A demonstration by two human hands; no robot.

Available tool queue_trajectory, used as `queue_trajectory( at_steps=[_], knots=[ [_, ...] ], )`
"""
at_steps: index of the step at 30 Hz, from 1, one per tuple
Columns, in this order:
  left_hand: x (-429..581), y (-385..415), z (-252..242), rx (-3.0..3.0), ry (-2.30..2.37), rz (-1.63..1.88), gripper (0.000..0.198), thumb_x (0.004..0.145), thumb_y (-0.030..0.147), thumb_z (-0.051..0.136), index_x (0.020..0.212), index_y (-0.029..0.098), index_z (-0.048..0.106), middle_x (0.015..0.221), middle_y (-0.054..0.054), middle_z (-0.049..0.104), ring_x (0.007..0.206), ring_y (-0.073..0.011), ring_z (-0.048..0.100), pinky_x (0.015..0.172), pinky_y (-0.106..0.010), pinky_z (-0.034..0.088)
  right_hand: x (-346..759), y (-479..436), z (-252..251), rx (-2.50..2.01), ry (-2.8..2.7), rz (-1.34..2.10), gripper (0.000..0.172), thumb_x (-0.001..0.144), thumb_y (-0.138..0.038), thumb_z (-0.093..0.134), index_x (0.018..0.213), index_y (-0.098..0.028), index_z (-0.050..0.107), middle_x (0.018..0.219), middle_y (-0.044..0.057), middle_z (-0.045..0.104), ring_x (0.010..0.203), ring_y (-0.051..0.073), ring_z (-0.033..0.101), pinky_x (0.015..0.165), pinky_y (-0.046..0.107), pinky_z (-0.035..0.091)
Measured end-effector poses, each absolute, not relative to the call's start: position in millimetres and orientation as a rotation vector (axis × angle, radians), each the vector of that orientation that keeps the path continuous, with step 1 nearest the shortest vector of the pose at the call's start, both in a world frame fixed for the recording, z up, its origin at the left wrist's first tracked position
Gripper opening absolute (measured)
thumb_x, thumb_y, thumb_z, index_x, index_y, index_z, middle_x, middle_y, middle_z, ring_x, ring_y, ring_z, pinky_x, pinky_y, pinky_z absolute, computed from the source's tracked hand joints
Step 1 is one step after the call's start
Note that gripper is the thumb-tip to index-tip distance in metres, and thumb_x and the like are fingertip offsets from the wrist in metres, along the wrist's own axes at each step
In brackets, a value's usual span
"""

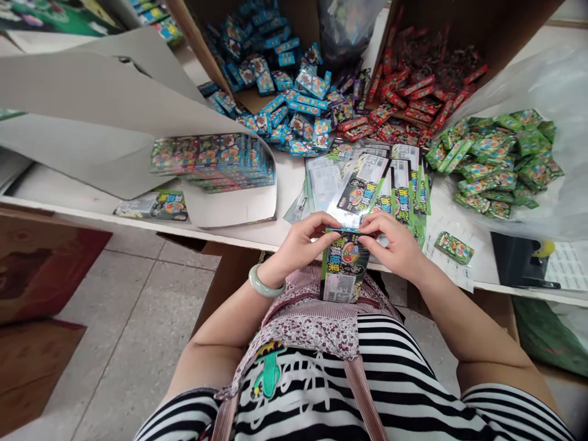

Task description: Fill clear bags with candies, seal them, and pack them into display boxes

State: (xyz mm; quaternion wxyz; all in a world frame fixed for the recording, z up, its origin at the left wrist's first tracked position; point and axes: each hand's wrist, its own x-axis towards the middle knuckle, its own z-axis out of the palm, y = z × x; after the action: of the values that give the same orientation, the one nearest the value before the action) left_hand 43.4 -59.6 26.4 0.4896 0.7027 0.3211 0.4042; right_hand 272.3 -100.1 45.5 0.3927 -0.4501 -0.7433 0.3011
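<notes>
- White work table (285, 193) runs across the frame, with a grey tiled floor (138, 324) below its near edge at lower left
- Two open cardboard boxes (459, 43) stand at the top of the frame, spilling packets onto the table: blue packets (294, 101) at top centre and red packets (413, 101) at upper right
- Large grey card sheets (92, 104) curve over the upper left of the table, around a neat stack of green-and-blue packets (211, 162)
- Green packets (493, 162) lie heaped on clear plastic sheeting (542, 98) at right
- Loose flat printed packets (367, 184) fan out on the table just beyond the hands
- Left hand (301, 245) and right hand (395, 245) are together at the table's near edge, both pinching the top edge of one packet, with fingertips close
- That green-and-black printed packet (344, 266) hangs from their grip at centre, in front of the person's striped top (390, 361)
- A pale green bangle (265, 282) circles the left wrist
- One green packet (454, 247) lies alone at right, apart from the hands
</notes>
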Motion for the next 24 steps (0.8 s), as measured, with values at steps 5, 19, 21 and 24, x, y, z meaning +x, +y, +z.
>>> queue_trajectory(
  at_steps=[5, 19, 21, 24],
  knots=[
    [49, -56, 22, 1.785, 0.755, 1.027, 0.017, 0.091, 0.036, 0.068, 0.102, 0.023, 0.072, 0.093, -0.005, 0.072, 0.087, -0.0169, 0.067, 0.076, -0.030, 0.055, 271, -103, 37, -1.164, -1.757, 0.741, 0.005, 0.094, -0.027, 0.060, 0.097, -0.025, 0.063, 0.105, 0.007, 0.070, 0.100, 0.022, 0.065, 0.087, 0.041, 0.055],
    [48, -37, 1, 1.801, 0.923, 1.117, 0.014, 0.082, 0.029, 0.078, 0.093, 0.036, 0.075, 0.089, 0.005, 0.075, 0.080, -0.0187, 0.067, 0.061, -0.033, 0.053, 430, -123, 14, -1.993, -1.342, 0.404, 0.025, 0.092, -0.025, 0.056, 0.109, -0.017, 0.073, 0.115, 0.012, 0.074, 0.105, 0.024, 0.068, 0.094, 0.040, 0.054],
    [48, -33, -4, 1.773, 0.957, 1.142, 0.014, 0.081, 0.028, 0.079, 0.092, 0.036, 0.075, 0.089, 0.005, 0.076, 0.080, -0.0186, 0.067, 0.061, -0.033, 0.054, 466, -133, 4, -2.382, -1.319, 0.267, 0.028, 0.092, -0.019, 0.053, 0.110, -0.013, 0.074, 0.117, 0.016, 0.073, 0.107, 0.027, 0.067, 0.099, 0.042, 0.050],
    [51, -34, -4, 1.742, 0.972, 1.137, 0.013, 0.080, 0.029, 0.080, 0.090, 0.035, 0.076, 0.088, 0.005, 0.076, 0.080, -0.0175, 0.068, 0.062, -0.031, 0.054, 488, -145, -12, -2.598, -1.275, 0.216, 0.033, 0.091, -0.016, 0.052, 0.116, -0.009, 0.073, 0.125, 0.022, 0.068, 0.107, 0.032, 0.066, 0.098, 0.044, 0.048]
  ],
)
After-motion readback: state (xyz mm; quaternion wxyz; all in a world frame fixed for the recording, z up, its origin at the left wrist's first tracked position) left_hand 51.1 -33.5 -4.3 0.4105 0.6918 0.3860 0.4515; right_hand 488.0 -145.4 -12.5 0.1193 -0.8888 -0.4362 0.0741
